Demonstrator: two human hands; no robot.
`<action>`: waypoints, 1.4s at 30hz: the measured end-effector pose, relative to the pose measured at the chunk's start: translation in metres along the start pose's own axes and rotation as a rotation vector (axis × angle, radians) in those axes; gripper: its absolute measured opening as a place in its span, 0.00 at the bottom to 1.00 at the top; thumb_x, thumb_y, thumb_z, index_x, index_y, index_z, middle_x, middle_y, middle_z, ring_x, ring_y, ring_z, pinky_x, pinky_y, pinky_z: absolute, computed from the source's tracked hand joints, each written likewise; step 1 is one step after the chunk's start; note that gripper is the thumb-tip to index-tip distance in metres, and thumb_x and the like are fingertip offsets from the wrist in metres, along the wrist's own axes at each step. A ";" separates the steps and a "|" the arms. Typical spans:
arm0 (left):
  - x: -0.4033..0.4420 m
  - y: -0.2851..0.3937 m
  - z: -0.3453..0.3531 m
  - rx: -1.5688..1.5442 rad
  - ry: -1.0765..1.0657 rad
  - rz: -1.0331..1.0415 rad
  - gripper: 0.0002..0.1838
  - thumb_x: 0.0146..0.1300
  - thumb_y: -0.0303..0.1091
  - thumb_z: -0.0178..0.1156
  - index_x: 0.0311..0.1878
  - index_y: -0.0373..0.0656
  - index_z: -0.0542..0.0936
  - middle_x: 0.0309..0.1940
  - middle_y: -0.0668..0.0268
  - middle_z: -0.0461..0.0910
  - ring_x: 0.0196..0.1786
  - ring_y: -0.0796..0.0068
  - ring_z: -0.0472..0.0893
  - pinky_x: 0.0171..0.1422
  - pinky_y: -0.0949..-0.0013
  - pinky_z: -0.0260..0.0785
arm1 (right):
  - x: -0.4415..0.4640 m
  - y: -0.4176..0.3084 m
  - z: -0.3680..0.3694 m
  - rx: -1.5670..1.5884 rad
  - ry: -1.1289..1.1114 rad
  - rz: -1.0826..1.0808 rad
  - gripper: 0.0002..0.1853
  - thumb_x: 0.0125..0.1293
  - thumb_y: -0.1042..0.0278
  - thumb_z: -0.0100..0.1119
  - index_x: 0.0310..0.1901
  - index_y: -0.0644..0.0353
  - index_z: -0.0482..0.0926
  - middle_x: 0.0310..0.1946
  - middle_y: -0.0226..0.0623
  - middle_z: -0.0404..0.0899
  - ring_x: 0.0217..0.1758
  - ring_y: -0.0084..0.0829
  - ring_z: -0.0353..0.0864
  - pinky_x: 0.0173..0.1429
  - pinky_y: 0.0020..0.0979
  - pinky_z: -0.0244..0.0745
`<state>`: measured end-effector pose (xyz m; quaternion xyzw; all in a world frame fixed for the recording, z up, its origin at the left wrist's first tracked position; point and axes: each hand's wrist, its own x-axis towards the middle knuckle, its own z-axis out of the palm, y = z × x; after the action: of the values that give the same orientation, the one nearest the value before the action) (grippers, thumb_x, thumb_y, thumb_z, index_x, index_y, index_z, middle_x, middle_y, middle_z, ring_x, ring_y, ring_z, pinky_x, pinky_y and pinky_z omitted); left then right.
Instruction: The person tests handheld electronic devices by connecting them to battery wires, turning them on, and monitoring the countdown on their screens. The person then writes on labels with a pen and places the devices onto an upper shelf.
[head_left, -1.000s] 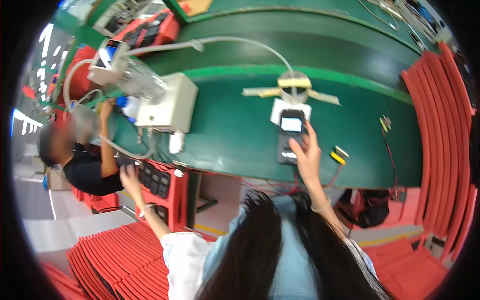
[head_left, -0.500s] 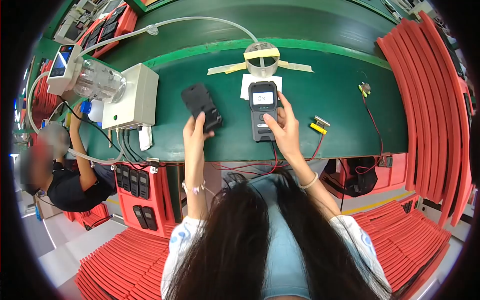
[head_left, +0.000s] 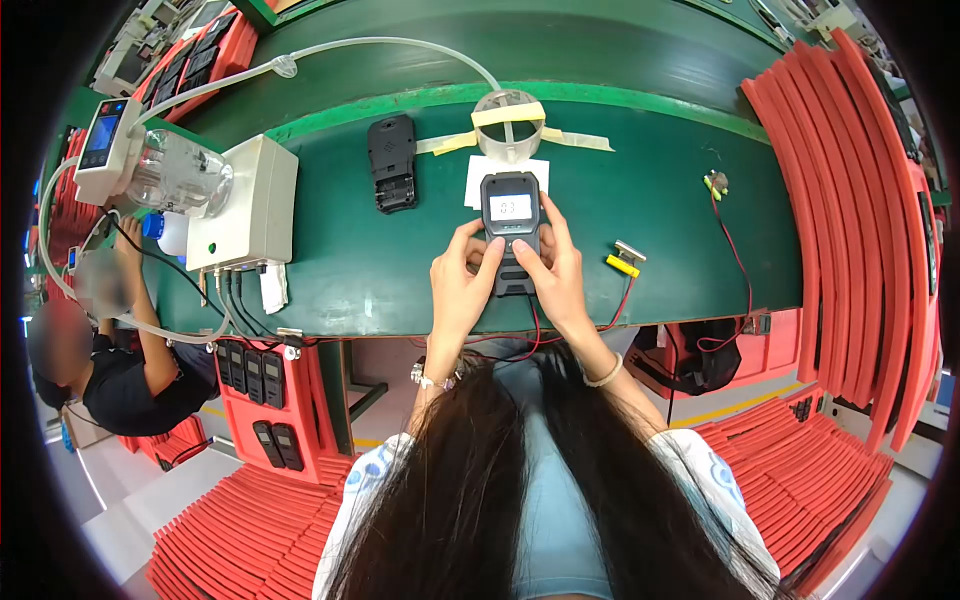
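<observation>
Between my two hands is a black handheld meter (head_left: pixel 511 187), its lit screen showing digits that look like 03. My left hand (head_left: pixel 462 283) grips its left side, thumb on the front near the buttons. On the opposite side my right hand (head_left: pixel 561 279) is wrapped round the edge, thumb also on the front. A red wire (head_left: pixel 535 325) runs from the meter's lower end. Farther left, a second black device (head_left: pixel 391 150) lies on the bench with its lower compartment exposed. Just beyond the meter are white paper (head_left: pixel 478 180) and a clear round chamber (head_left: pixel 509 150) taped down.
A white box (head_left: pixel 268 190) with cables and a clear jar (head_left: pixel 185 175) stand at left. A hose (head_left: pixel 390 42) leads to the chamber. At right lie a yellow-and-metal connector (head_left: pixel 622 266) and a wired part (head_left: pixel 717 185), beside stacked red trays (head_left: pixel 800 200). A person (head_left: pixel 140 375) works at far left.
My left hand has let go of the second black device, which now lies farther back on the bench, and has joined my right hand on the meter. The screen reading differs.
</observation>
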<state>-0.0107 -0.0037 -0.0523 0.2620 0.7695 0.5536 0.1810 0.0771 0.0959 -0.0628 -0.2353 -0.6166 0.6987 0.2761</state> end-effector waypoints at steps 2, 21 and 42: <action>0.004 -0.003 0.001 -0.065 -0.007 0.011 0.17 0.63 0.32 0.62 0.52 0.33 0.75 0.24 0.63 0.81 0.25 0.80 0.78 0.29 0.75 0.69 | 0.002 -0.001 0.001 0.016 0.035 -0.057 0.35 0.63 0.76 0.58 0.70 0.66 0.54 0.34 0.35 0.76 0.35 0.19 0.76 0.39 0.21 0.72; -0.001 -0.002 0.000 -0.136 0.038 0.008 0.17 0.60 0.30 0.65 0.48 0.30 0.76 0.22 0.65 0.81 0.25 0.84 0.77 0.31 0.76 0.69 | 0.210 -0.243 -0.057 -0.351 -0.282 -0.662 0.57 0.62 0.62 0.64 0.73 0.43 0.23 0.75 0.41 0.15 0.78 0.45 0.22 0.77 0.48 0.34; -0.001 0.000 -0.001 -0.149 0.034 0.015 0.17 0.61 0.29 0.63 0.50 0.29 0.76 0.23 0.67 0.80 0.26 0.87 0.74 0.30 0.79 0.66 | 0.259 -0.218 0.113 0.590 0.140 -0.738 0.27 0.58 0.80 0.65 0.60 0.66 0.72 0.54 0.34 0.75 0.51 0.20 0.73 0.57 0.23 0.69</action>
<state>-0.0102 -0.0049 -0.0517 0.2440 0.7271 0.6152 0.1827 -0.1685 0.2068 0.1706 0.0414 -0.4144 0.6815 0.6017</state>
